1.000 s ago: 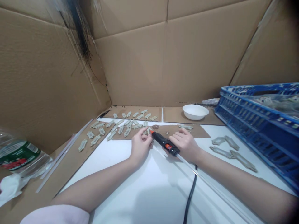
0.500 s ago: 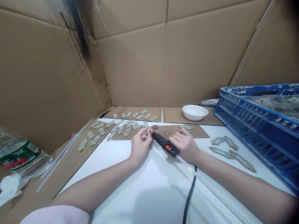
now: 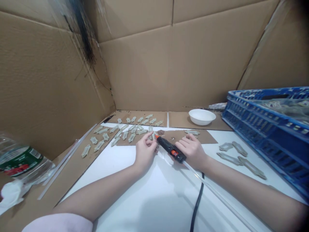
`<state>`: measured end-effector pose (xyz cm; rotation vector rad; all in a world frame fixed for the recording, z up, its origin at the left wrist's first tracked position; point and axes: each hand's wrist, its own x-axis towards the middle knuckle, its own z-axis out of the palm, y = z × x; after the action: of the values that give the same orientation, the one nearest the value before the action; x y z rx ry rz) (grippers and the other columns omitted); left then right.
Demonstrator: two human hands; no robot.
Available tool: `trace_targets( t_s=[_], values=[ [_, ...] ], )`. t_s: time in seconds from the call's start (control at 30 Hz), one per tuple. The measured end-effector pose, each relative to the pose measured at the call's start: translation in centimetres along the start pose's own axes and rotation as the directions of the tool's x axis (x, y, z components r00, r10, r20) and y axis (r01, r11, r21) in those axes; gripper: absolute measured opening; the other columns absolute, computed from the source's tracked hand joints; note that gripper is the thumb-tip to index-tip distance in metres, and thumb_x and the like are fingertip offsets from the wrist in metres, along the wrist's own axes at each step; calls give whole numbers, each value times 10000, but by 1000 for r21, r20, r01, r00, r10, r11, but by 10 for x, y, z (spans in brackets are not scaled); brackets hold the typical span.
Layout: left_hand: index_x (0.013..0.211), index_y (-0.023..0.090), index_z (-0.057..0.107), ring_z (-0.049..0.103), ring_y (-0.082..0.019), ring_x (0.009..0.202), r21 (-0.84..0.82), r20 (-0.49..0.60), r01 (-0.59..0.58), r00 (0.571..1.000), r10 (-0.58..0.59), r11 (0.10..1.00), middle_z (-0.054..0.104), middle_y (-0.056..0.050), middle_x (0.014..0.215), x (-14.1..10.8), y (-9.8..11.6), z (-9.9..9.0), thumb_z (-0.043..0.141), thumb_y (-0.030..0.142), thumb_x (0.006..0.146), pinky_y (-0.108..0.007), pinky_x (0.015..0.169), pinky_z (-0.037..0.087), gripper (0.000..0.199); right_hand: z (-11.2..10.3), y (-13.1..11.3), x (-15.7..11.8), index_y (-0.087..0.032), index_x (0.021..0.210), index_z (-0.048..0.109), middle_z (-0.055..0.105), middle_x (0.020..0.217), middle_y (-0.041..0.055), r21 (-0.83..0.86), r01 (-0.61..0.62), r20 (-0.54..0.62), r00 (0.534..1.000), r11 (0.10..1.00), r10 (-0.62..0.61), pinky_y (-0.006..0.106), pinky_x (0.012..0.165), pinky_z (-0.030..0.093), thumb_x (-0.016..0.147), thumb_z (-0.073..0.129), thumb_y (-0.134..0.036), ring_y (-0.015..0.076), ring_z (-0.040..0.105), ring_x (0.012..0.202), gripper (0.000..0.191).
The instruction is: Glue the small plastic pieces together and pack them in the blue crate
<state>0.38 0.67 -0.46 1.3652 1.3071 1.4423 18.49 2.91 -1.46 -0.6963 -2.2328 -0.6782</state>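
My right hand is closed around a black and orange hot glue gun; a clear glue stick runs out of its rear. The orange nozzle points up and left, close to the fingertips of my left hand. Thumb and forefinger of that hand are closed on a small pale grey-green frame piece, mostly hidden by the fingers and nozzle. Several similar frame pieces lie just beyond on a cardboard strip.
A white bowl stands at the back right. On the right is a blue plastic crate, with larger frame pieces beside it. A plastic bottle lies at the left. A black cord trails toward me.
Both hands and the glue gun keep the same position against each other. The whole view has shifted very slightly.
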Motion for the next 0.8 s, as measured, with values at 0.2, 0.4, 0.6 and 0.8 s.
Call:
trace_targets(
  t_s=[0.2,0.4,0.6,0.8],
  values=[
    [1139,126,496,481,-89,425,7,-4,5,1000,-5,1000,552,38,483,1,-1,0,547,280,692,-200,513,390,476,0,0,0,-164,582,449,442,519,8,2,-14,0,1000,1000,14,287,654,275,764,422,-284,120,372,534,221],
    [1133,122,493,492,-98,434,20,-13,0,1000,0,1000,548,31,465,2,-1,-1,541,288,697,-207,532,395,468,1,0,1,-161,585,462,456,515,8,18,-43,12,999,999,43,282,642,275,745,450,-296,120,385,526,211],
    [1068,160,497,489,-93,447,-69,-45,-5,999,2,998,532,38,506,5,0,-3,558,316,687,-193,489,387,417,4,3,2,-163,579,474,458,499,1,46,-110,20,994,993,109,271,624,267,748,463,-318,109,380,498,229],
    [958,179,496,449,-66,475,-127,-77,-16,997,6,992,500,50,538,8,0,-3,564,325,696,-158,467,348,307,5,7,1,-168,590,473,463,498,-12,67,-151,-45,987,986,154,261,609,268,733,491,-329,97,371,483,217]
  ],
)
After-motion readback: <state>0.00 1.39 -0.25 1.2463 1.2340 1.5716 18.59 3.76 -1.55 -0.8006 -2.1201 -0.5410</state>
